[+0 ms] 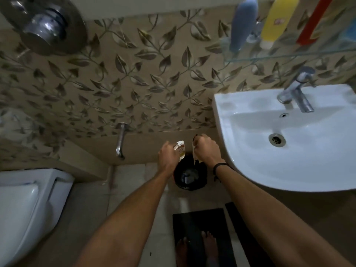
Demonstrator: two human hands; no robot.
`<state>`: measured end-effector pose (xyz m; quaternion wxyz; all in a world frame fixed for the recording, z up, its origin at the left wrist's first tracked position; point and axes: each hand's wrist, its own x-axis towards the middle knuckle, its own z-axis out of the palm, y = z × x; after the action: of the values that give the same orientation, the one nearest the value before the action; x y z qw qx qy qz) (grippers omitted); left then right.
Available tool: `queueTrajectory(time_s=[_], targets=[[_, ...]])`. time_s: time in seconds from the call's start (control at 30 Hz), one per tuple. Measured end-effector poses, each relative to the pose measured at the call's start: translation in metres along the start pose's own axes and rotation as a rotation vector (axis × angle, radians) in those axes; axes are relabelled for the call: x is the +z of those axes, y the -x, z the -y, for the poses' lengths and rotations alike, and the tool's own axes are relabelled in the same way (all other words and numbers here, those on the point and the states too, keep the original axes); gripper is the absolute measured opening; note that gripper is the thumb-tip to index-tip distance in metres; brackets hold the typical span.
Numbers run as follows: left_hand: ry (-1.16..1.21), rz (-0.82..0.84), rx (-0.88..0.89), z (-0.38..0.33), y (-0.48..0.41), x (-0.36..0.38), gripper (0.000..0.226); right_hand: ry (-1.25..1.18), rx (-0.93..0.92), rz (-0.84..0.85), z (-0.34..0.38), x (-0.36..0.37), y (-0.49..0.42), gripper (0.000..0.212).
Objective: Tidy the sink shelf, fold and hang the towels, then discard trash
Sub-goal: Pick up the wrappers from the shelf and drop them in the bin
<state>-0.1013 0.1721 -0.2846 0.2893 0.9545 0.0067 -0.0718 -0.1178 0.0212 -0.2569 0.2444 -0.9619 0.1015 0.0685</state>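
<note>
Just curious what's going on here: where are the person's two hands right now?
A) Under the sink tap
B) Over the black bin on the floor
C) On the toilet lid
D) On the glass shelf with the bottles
B: the left hand and right hand each grip a scrap of wrapper above the open black bin, left of the sink.

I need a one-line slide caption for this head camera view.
Both hands, left hand and right hand, hold torn wrappers above the black bin beside the sink.
</note>
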Motion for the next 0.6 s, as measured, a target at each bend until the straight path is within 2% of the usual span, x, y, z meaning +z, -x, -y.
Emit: queueTrajectory(time_s=[0.27, 0.6], targets=[[0.099, 0.107, -0.211, 0.042, -0.045, 0.087, 0.029, 0.077, 0.047, 0.152, -0.041, 0.084, -0.068, 0.021], [0.121, 0.208, -0.330, 0.081, -0.079, 0.182, 0.026, 0.175, 0.099, 0.299, -0.083, 0.177, -0.100, 0.025]])
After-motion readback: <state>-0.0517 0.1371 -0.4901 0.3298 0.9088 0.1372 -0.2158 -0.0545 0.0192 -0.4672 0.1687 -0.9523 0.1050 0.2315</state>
